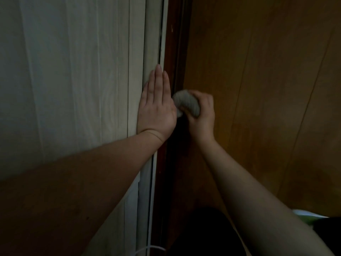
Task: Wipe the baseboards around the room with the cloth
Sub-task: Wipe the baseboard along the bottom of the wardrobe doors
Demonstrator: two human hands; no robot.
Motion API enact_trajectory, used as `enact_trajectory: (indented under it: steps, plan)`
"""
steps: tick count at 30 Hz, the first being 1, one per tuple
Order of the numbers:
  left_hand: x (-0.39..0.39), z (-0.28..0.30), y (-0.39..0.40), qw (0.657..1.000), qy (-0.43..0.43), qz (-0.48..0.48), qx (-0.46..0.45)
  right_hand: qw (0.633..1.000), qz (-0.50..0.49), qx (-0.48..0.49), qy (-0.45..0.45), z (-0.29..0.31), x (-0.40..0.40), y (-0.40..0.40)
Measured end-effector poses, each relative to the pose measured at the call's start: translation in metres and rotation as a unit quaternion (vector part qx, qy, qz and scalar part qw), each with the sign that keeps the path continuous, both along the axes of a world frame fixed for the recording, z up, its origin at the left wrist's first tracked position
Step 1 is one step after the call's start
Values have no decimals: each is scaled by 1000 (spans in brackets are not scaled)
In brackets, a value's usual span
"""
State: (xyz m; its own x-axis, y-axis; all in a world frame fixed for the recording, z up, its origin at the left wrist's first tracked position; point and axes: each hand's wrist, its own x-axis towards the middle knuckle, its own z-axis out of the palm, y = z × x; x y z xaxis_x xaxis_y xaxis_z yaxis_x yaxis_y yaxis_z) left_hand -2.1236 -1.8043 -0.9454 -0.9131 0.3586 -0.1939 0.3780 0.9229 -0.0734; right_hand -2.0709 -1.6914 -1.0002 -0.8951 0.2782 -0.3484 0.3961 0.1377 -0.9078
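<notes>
A dark reddish-brown baseboard (170,52) runs from top to bottom through the middle of the view, between a pale wall and the wood floor. My right hand (202,115) grips a bunched grey cloth (186,103) and presses it against the baseboard. Just left of it, my left hand (156,106) lies flat with straight fingers on the pale trim (152,43) beside the baseboard. The stretch of baseboard under both hands is hidden.
A pale wood-grain wall panel (73,71) fills the left side. Orange-brown floorboards (267,80) fill the right. My dark-clothed knee (203,235) is at the bottom centre. A thin white cable (147,249) loops at the bottom edge, and a pale green object (310,218) shows at the lower right.
</notes>
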Motion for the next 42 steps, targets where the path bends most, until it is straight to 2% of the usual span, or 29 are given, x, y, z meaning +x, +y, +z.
enact_trajectory:
  steps: [3,7,13,16,20,24,27,33,38,42]
  plan:
    - [0,-1,0,1000,7,-3,1,999,-15,13,28,-4,-72,26]
    - [-1,-2,2,1000,11,-4,3,998,27,43,44,-4,-148,63]
    - [-1,-4,-1,1000,10,-2,-3,992,18,110,60,-4,-203,80]
    - [-1,-4,-2,1000,12,-2,7,995,5,73,69,-1,-181,83]
    - [-4,-4,-2,1000,8,-2,12,998,3,43,44,-3,-84,68]
    - [-6,-3,-3,1000,-9,1,-6,995,97,25,-13,-2,43,23]
    - [-6,-3,-2,1000,-12,4,-11,987,158,-2,-30,10,99,-18]
    - [-4,-4,-4,1000,-14,5,-5,994,104,-3,-44,18,75,-28]
    - [-4,-5,-6,1000,-16,2,-3,990,139,29,7,8,49,-12]
    - [-3,-6,-6,1000,-21,3,18,992,113,42,32,8,9,3]
